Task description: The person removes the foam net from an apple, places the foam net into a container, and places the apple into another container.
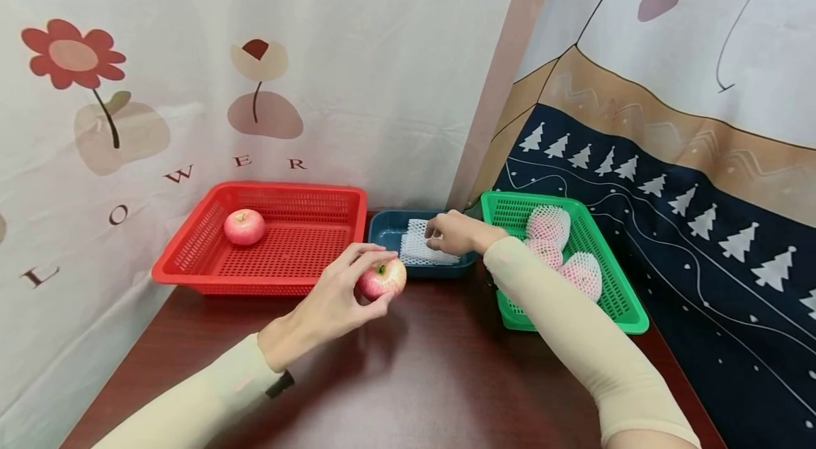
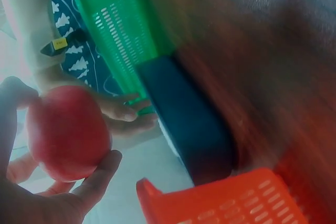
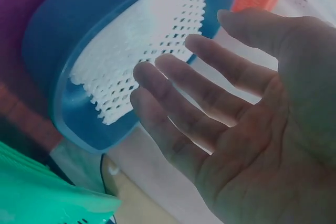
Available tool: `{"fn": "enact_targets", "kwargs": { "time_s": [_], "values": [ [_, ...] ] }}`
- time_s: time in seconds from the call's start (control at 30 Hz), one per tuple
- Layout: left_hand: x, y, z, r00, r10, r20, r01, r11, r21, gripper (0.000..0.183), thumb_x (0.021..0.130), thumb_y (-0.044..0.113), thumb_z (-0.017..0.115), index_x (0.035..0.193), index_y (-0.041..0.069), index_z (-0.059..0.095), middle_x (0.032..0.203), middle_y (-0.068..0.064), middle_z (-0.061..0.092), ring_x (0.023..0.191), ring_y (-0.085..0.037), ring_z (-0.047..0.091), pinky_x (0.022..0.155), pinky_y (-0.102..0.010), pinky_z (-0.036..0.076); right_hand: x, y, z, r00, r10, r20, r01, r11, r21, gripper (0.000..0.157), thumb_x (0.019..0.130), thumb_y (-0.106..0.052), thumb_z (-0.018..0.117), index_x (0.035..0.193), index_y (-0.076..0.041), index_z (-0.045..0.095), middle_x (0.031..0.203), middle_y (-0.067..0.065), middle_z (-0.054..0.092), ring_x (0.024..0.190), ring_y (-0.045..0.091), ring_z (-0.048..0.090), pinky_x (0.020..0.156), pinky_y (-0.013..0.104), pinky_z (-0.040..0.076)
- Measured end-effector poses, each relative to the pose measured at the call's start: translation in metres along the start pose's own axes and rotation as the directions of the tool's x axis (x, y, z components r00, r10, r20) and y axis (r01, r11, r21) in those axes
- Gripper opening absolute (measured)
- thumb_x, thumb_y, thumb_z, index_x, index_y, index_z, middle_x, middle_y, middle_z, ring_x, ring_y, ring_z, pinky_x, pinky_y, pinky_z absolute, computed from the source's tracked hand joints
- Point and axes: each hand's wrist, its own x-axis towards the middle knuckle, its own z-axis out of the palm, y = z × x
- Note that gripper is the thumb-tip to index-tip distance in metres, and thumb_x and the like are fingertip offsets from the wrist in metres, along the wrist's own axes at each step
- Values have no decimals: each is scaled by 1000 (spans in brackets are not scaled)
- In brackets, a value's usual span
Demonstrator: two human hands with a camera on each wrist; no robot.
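My left hand [image 1: 338, 297] grips a red-and-yellow apple [image 1: 382, 277] above the table, just in front of the blue tray. The left wrist view shows thumb and fingers curled round the same apple [image 2: 68, 132]. White foam net sleeves [image 1: 417, 245] lie in the blue tray [image 1: 385, 222]. Over that tray hovers my right hand [image 1: 457, 232]. In the right wrist view its fingers [image 3: 184, 80] are spread and loosely bent beside the foam net sleeves [image 3: 152, 40], with nothing held.
On the left a red basket [image 1: 287, 286] holds one bare apple [image 1: 245, 226]. On the right a green basket [image 1: 621, 293] contains three apples in foam nets [image 1: 581, 275]. Printed curtains [image 1: 395, 81] hang behind the brown table [image 1: 421, 378].
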Motion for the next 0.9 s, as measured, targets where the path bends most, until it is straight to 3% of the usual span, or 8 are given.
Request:
{"fn": "enact_targets", "kwargs": {
  "time_s": [0.2,0.43,0.9],
  "values": [
    [4,-4,-8,1000,13,-23,-13,1000,19,66,89,18,97,151,17,74,150,-9,70,132,-26,74,98,-41,73,-12,-4,-8,997,-44,-57,44,999,4,35,119,-21,66,147,-4,78,148,18,81,128,32,82,113,50,67],
    [7,-7,-16,1000,-24,-15,24,999,34,68,90,22,98,153,20,72,152,-7,69,134,-24,73,100,-42,72,-25,-6,-13,988,-80,-134,82,997,9,34,118,-21,68,145,-3,79,139,14,84,116,26,83,107,48,69],
    [13,-15,-30,997,-70,-30,72,995,74,71,89,24,99,153,18,72,152,-7,68,133,-24,71,98,-44,73,-49,-9,-10,977,-111,-182,115,993,15,36,118,-25,68,147,-5,78,146,14,82,134,30,79,119,53,63]
  ]
}}
